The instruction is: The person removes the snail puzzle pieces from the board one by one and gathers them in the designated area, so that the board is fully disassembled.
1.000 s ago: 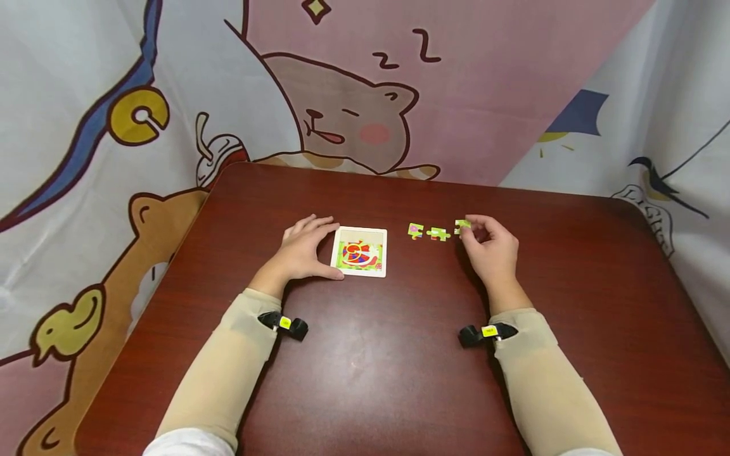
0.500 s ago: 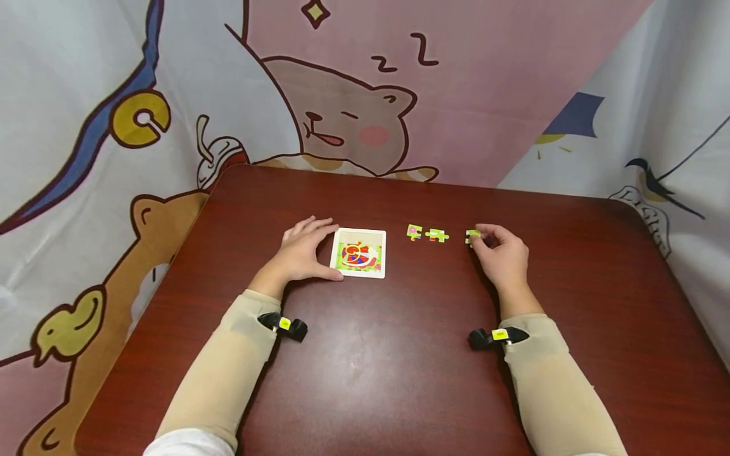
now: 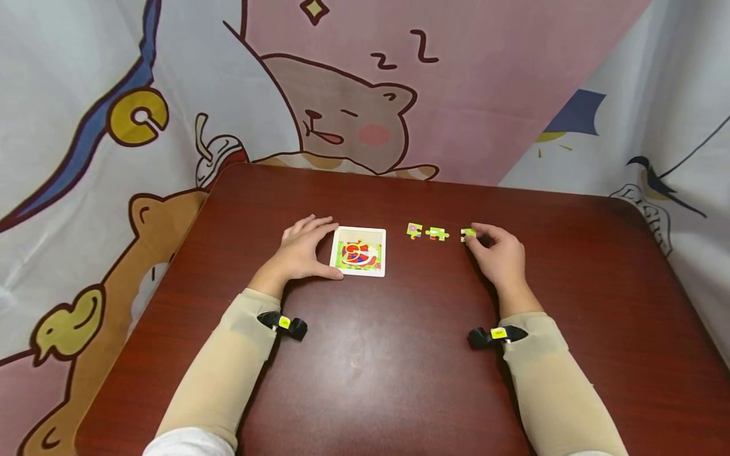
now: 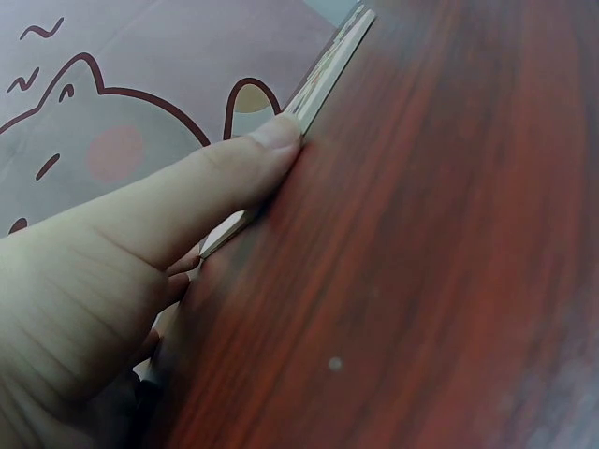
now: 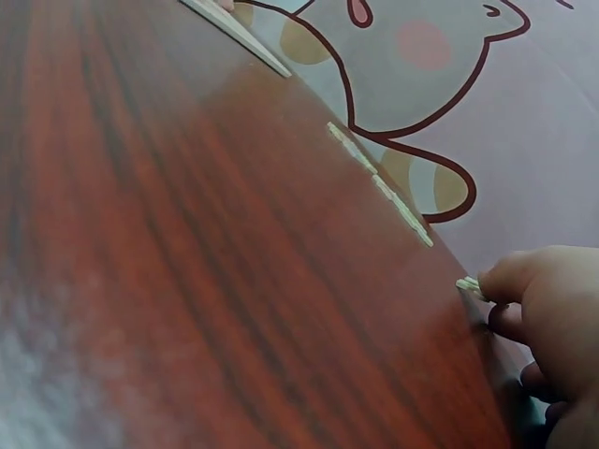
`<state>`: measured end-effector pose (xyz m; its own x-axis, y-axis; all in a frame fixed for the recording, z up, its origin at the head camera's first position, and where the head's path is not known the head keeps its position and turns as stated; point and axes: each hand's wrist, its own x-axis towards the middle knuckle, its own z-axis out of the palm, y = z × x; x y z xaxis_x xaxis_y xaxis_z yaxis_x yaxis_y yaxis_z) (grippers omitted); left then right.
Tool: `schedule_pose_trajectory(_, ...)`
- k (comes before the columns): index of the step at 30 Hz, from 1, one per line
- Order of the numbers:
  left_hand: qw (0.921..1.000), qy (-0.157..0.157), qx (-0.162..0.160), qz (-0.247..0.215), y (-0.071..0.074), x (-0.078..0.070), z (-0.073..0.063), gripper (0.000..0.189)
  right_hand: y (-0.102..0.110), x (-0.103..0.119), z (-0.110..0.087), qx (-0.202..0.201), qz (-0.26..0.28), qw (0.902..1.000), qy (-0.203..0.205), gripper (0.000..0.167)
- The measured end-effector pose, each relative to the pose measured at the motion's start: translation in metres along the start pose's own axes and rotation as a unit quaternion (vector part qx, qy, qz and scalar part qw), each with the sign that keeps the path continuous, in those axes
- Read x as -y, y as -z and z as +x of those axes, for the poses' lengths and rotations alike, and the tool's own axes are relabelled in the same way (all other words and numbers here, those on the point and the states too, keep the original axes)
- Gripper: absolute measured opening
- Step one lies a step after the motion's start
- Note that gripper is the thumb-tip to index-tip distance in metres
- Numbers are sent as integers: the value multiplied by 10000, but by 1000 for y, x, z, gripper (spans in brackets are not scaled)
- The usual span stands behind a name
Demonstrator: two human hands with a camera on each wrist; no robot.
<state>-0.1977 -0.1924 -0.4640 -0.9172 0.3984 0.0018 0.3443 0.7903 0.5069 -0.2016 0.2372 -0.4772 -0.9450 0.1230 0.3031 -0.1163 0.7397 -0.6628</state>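
My left hand [image 3: 301, 252] holds a small square jigsaw board [image 3: 362, 235] at its left side, thumb at the near corner and fingers at the far one. Part of a red snail picture fills the board; its far strip shows bare wood. In the left wrist view, the thumb [image 4: 220, 173] presses the board's near edge. My right hand [image 3: 502, 258] pinches a green jigsaw piece [image 3: 466, 235] between thumb and forefinger, at or just above the tabletop. To its left lie two more jigsaw pieces, a green one [image 3: 437, 234] and one with a pink spot [image 3: 414, 229].
Everything lies on a dark red wooden table [image 3: 365, 354]. A cartoon-printed curtain [image 3: 467, 101] hangs behind and along the sides. Each wrist carries a small black camera, the left camera [image 3: 296, 327] and the right camera [image 3: 481, 337].
The right hand has shifted right and slightly nearer with its piece, then a touch back left, widening the gap to the middle piece. The left hand and board have stayed put.
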Motion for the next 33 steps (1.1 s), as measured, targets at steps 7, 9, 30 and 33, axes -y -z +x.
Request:
schedule_pose_trajectory(7,10000,-32,-10,-7,0,0,0,118,-2,-1,-1,187,-258,9992,234,32)
schedule_pose_trajectory(9,10000,-30,2,-4,-1,0,0,118,-3,-1,-2,247,-313,9990,208,32)
schedule_pose_trajectory(30,10000,-44,-31,17,-1,2,-1,118,-9,13,-1,-709,1802,9808,-238,22)
schedule_pose_trajectory(33,10000,-55,-38,28,0,2,0,118,-13,18,-2,-671,1633,9842,96,18)
